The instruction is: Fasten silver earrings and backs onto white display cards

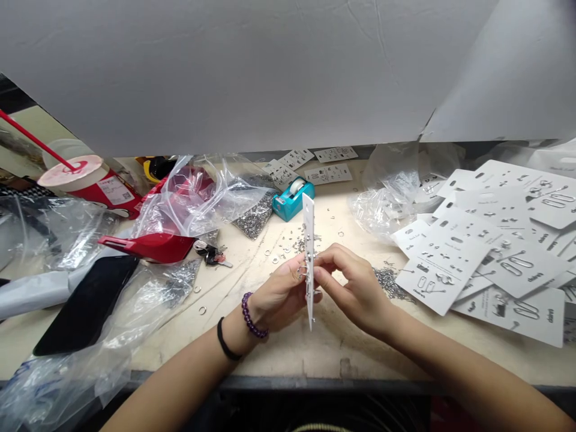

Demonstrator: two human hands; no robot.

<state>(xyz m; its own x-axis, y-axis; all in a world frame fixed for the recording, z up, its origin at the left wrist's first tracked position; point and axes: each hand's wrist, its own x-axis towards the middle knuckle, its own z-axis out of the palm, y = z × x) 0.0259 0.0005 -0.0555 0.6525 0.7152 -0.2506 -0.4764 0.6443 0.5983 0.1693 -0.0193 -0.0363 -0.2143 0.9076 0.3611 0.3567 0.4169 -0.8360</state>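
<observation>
A white earring card is held upright, nearly edge-on to me, above the middle of the table. My left hand is closed on its left side; a purple bead bracelet and a black band circle that wrist. Small silver earrings stick out from both faces of the card. My right hand is at the card's right face, thumb and fingertips pinched together against it. Whatever is between those fingertips is too small to make out. Loose small metal pieces lie on the table just behind the card.
Many filled earring cards are piled at right, beside a heap of tiny metal parts. Behind stands a teal tape dispenser. At left are a red scoop, keys, a black phone, plastic bags and a paper cup.
</observation>
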